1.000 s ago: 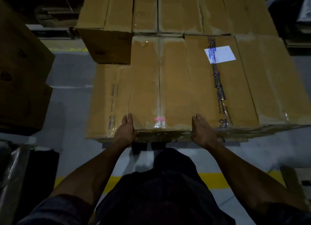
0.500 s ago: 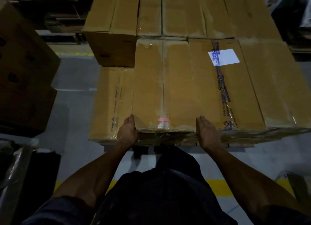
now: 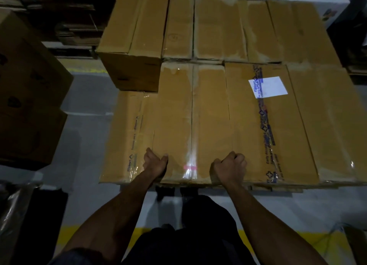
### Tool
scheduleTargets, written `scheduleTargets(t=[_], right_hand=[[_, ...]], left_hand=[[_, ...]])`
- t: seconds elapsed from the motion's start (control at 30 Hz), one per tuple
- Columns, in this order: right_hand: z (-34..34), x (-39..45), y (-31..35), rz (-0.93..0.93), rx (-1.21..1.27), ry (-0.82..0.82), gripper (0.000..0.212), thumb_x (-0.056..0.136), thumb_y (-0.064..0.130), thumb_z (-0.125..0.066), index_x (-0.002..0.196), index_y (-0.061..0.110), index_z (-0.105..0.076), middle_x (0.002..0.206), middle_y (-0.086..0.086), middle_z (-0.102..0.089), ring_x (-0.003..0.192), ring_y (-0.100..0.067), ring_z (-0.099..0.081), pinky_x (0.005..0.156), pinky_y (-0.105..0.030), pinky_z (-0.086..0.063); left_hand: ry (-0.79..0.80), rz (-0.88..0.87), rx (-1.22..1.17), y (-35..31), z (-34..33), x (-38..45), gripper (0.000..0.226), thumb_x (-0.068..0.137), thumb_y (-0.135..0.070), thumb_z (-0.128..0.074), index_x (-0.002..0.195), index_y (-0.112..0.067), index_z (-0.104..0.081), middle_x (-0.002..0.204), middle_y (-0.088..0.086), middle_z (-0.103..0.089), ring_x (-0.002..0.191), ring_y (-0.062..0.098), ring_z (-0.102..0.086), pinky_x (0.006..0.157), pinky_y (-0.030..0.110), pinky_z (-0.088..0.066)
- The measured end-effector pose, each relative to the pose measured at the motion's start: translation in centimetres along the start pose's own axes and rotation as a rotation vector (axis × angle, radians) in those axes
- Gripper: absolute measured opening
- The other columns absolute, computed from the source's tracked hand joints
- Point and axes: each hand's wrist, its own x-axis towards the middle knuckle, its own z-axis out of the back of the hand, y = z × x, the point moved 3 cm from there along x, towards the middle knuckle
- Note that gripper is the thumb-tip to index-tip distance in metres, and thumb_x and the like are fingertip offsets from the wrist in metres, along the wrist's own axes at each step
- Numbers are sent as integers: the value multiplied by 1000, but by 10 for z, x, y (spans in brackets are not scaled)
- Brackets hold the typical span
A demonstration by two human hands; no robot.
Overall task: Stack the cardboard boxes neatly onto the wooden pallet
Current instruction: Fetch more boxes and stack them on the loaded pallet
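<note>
- Both hands at the near end of the middle box (image 3: 190, 122) on the top layer. Left hand (image 3: 155, 163) on its left near corner, thumb on the top face, fingers wrapped over the edge. Right hand (image 3: 228, 168) at the right near corner, knuckles up, fingers curled – whether they catch the edge or just press on it, cannot tell.
- Grip at both corners looks meant for squaring the box, sliding it flush with its neighbours.
- Box lies lengthwise away from the person, its long side touching the labelled box (image 3: 264, 114) on the right; a lower box (image 3: 129, 133) shows to the left.
- Back row of boxes (image 3: 218, 26) already runs across the far side, ends butted against the front row.
- Wooden pallet (image 3: 278, 188) barely visible – a sliver under the front edge.
- Judgement: stack well along; this box close to its final seat.
- More cartons (image 3: 29, 90) wait on the floor, left, well apart.
</note>
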Motion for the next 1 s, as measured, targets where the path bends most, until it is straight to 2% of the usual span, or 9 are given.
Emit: scheduleTargets(t=[0.2, 0.3, 0.4, 0.47, 0.53, 0.6, 0.73, 0.9, 1.0], right_hand=[[1, 19, 15, -48, 26, -46, 57, 94, 35, -52, 139, 2, -37, 140, -17, -35, 127, -36, -34, 107, -41, -31], [5, 26, 24, -43, 51, -60, 57, 96, 36, -52, 139, 2, -39, 140, -18, -36, 128, -35, -34, 108, -41, -29], [5, 32, 32, -44, 128, -67, 59, 94, 35, -56, 138, -2, -40, 139, -19, -40, 128, -36, -36, 108, -41, -31], [4, 35, 34, -58, 172, -66, 60, 93, 35, -61, 135, -4, -41, 137, -21, -42, 128, -37, -39, 107, -41, -33], [2, 37, 33, -66, 178, -77, 61, 91, 35, -64, 131, -4, -42, 135, -21, -43, 127, -38, -39, 106, -42, -33], [-1, 37, 32, -66, 171, -96, 62, 89, 37, -67, 129, -3, -42, 134, -22, -44, 126, -38, -39, 106, -42, -32], [-10, 36, 29, -46, 156, -175, 66, 85, 40, -72, 128, -3, -45, 131, -22, -47, 123, -38, -42, 105, -41, -28], [-14, 36, 26, -13, 177, -257, 69, 81, 37, -78, 125, -6, -48, 126, -25, -49, 118, -41, -44, 103, -46, -32], [-14, 36, 21, -2, 209, -255, 71, 80, 37, -78, 128, -5, -48, 127, -23, -50, 118, -40, -44, 103, -47, -35]], left_hand=[[-93, 69, 6, 6, -2, 5, 87, 96, -43, -56, 156, -12, -2, 162, 15, -6, 147, 36, -12, 119, 45, -13], [-105, 80, 3, 9, 2, 6, 92, 91, -49, -57, 156, -13, -4, 162, 14, -9, 147, 37, -13, 119, 47, -14], [-88, 80, -23, 7, 7, 5, 100, 80, -58, -57, 155, -10, -11, 157, 19, -17, 143, 39, -21, 118, 45, -19], [-57, 81, -43, 8, 9, 8, 90, 85, -52, -63, 149, -5, -23, 148, 24, -32, 136, 42, -34, 113, 45, -30], [-29, 92, -91, 14, 10, 19, 86, 74, -62, -64, 132, -2, -42, 130, 23, -52, 120, 41, -53, 102, 47, -45], [-36, 76, -94, 19, 10, 32, 85, 64, -69, -62, 115, -2, -49, 116, 17, -61, 106, 35, -61, 92, 47, -52], [-41, -4, -96, -21, 23, 27, 63, 77, -46, -75, 115, -6, -44, 114, 12, -59, 102, 30, -59, 91, 44, -50], [-68, -22, -131, -26, 19, 30, 83, 62, -55, -71, 125, -11, -39, 122, 9, -58, 108, 30, -59, 96, 48, -49], [-80, -4, -177, -17, 14, 29, 85, 58, -54, -70, 125, -12, -39, 118, 7, -60, 106, 28, -60, 95, 49, -50]])
